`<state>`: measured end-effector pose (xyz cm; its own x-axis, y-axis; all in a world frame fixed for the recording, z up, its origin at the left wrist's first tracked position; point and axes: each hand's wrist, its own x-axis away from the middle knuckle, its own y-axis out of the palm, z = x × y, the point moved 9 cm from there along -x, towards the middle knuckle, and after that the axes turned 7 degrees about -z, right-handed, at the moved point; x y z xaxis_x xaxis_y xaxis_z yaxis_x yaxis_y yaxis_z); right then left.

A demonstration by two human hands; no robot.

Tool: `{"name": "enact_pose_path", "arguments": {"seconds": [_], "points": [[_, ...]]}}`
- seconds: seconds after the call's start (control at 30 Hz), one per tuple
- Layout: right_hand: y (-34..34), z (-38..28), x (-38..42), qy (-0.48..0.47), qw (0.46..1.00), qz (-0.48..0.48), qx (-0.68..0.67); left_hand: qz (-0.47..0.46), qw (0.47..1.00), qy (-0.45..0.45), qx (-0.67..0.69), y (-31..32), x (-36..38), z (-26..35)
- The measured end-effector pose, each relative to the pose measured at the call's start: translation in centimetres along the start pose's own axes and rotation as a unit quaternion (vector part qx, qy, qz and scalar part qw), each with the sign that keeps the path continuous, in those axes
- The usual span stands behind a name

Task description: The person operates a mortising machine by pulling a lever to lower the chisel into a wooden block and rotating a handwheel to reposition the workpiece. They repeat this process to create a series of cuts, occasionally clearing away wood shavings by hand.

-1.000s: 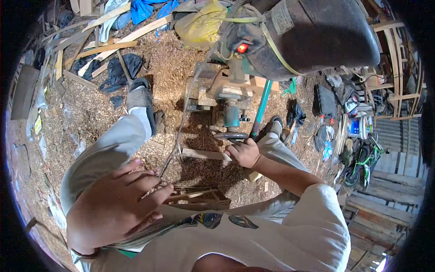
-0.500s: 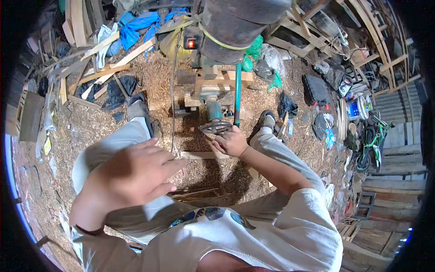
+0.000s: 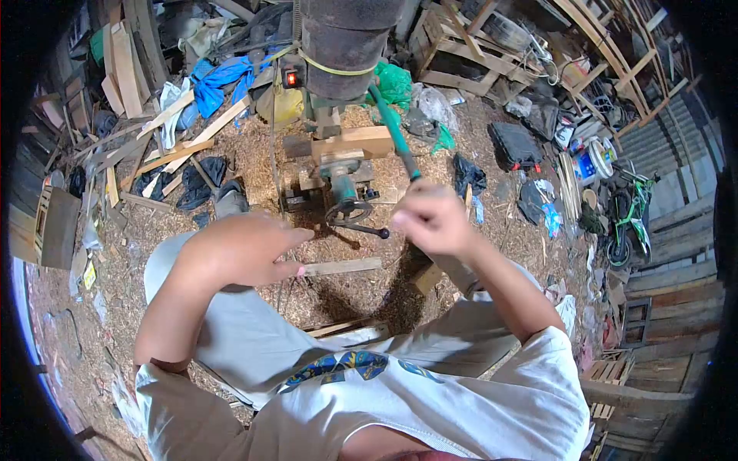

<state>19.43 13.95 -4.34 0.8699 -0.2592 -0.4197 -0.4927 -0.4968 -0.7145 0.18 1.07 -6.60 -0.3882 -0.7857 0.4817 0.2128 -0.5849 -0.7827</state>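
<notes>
My left hand (image 3: 234, 250) hovers over my left leg, palm down and fingers apart, holding nothing visible. Its thumb tip overlaps the left end of a thin wooden strip (image 3: 344, 266); whether they touch is unclear. My right hand (image 3: 434, 220), blurred, is closed round the lower end of a long green lever (image 3: 396, 138). Left of that hand is a vise with a green body (image 3: 342, 184) and a handwheel (image 3: 350, 213) with a black knob. A wooden block (image 3: 357, 141) lies across the top of the vise, below a large dark cylindrical machine part (image 3: 342, 38).
Shavings cover the floor (image 3: 254, 169). Boards (image 3: 127, 69), blue plastic (image 3: 219, 88) and black bags (image 3: 201, 183) lie at left. A black case (image 3: 516, 146), a white bucket (image 3: 593, 163) and a green bicycle (image 3: 632, 219) stand at right. A small red light glows on a box (image 3: 291, 78).
My right hand has moved right with the lever's lower end, which now slants outward. My left hand has shifted slightly up and right. The view has tilted, and the handwheel's black knob now shows.
</notes>
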Motion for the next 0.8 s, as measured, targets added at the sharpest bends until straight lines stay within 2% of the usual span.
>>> {"name": "enact_pose_path", "arguments": {"seconds": [0.03,0.07,0.1,0.13,0.2,0.23,0.27,0.3,0.37,0.43,0.5,0.57,0.77,0.8], "points": [[-2.4,0.6,-0.2,0.019,0.998,0.016,-0.059,-0.010,1.000,0.003,-0.009,0.2,-0.2,0.1],[-4.7,1.6,0.0,0.102,0.974,0.093,-0.181,-0.010,1.000,0.004,-0.011,0.0,-0.4,0.4],[-7.7,-0.1,-1.4,-0.015,0.967,0.162,-0.196,-0.027,1.000,-0.003,-0.012,-0.1,-0.8,0.8],[-9.5,-1.6,-2.7,-0.088,0.962,0.172,-0.191,-0.044,0.999,-0.010,-0.013,0.0,-1.0,1.1],[-12.1,-1.2,-5.2,-0.152,0.935,0.246,-0.206,-0.042,0.999,-0.005,-0.022,0.2,-2.0,1.2],[-12.8,-0.9,-6.6,-0.182,0.928,0.240,-0.218,-0.041,0.999,-0.001,-0.029,0.3,-2.4,1.3],[-13.3,-0.9,-7.8,-0.188,0.923,0.258,-0.216,-0.040,0.999,-0.002,-0.032,0.0,-2.7,1.6],[-13.2,0.3,-8.7,-0.148,0.899,0.315,-0.267,-0.052,0.998,-0.008,-0.030,-0.1,-3.0,1.9],[-12.8,2.1,-10.9,-0.212,0.893,0.319,-0.238,-0.064,0.997,-0.013,-0.030,-0.3,-3.7,2.4],[-11.8,6.5,-13.1,-0.053,0.932,0.292,-0.209,-0.054,0.998,-0.004,-0.035,-0.5,-4.5,3.0],[-10.3,10.1,-15.5,-0.124,0.955,0.261,-0.073,-0.062,0.998,-0.003,-0.033,-0.3,-5.4,3.2],[-8.9,13.8,-16.9,-0.045,0.965,0.232,-0.118,-0.069,0.997,-0.005,-0.033,-0.2,-6.0,3.3],[-4.5,21.7,-18.6,0.029,0.954,0.209,-0.212,-0.079,0.996,0.036,-0.033,0.0,-5.2,4.6],[-4.0,22.2,-17.7,0.036,0.956,0.225,-0.187,-0.060,0.996,0.046,-0.043,-0.2,-4.5,4.7]]}}
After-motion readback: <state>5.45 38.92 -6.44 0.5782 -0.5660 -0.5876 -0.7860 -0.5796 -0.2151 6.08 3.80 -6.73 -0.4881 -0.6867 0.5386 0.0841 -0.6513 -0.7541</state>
